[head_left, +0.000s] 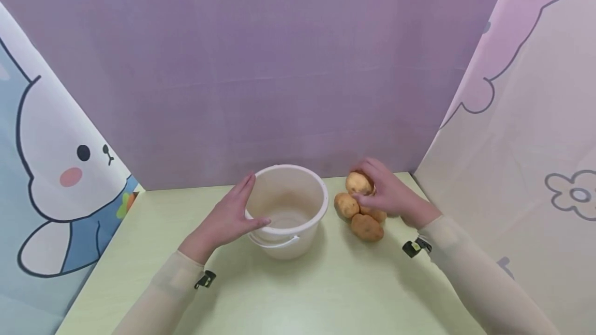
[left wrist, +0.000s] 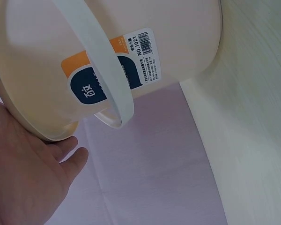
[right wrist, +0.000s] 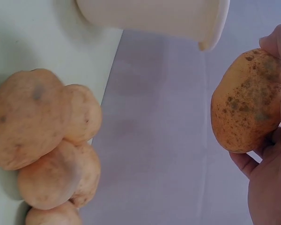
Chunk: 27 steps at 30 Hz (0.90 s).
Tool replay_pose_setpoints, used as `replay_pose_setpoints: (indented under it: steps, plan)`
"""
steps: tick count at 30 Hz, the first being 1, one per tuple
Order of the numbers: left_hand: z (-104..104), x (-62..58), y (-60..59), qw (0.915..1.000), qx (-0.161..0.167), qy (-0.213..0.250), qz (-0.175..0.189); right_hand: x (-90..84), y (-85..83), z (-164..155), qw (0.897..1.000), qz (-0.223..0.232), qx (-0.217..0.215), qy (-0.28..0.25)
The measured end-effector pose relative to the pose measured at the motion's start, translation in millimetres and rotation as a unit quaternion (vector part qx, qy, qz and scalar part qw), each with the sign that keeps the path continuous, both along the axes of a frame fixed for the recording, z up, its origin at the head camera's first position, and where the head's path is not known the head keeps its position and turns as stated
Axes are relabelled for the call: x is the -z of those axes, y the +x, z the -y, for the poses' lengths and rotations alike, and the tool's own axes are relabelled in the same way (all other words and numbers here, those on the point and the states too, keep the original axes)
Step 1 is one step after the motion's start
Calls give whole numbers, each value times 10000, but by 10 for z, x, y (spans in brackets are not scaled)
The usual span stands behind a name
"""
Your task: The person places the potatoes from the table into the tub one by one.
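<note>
A pale plastic bucket (head_left: 288, 244) stands upright, its white handle (left wrist: 100, 56) hanging down the near side. My left hand (head_left: 230, 218) rests at the left of the rim with fingers fairly straight, the thumb reaching over the front edge. In the left wrist view those fingers (left wrist: 75, 164) touch the rim from outside. To the right of the bucket, my right hand (head_left: 388, 193) grips a potato (right wrist: 248, 101) with darker specks, thumb on one side and fingers on the other. Below and beside that hand lie several other potatoes (head_left: 368, 227) in a cluster.
The pale green table (head_left: 298, 304) meets a purple cloth backdrop (head_left: 288, 76) just behind the bucket. Printed cloth panels stand at the left (head_left: 70, 190) and right (head_left: 535, 143). A label (left wrist: 133, 58) is stuck on the bucket's side.
</note>
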<state>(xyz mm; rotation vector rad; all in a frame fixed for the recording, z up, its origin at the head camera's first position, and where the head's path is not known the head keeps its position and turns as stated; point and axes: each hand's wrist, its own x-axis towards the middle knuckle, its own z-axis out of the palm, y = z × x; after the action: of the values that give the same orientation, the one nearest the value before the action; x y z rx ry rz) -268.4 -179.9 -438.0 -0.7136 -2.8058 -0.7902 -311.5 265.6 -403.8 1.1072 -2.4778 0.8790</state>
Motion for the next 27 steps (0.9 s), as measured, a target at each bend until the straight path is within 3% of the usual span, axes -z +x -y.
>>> replay_pose_setpoints:
  steps: [14, 27]
  plan:
    - [21, -13, 0, 10000, -6, 7, 32, -197, -138, 323, 9987, -392, -257, 175]
    - [38, -25, 12, 10000, -47, -37, 77, -318, -272, 629, 9978, -377, -385, 394]
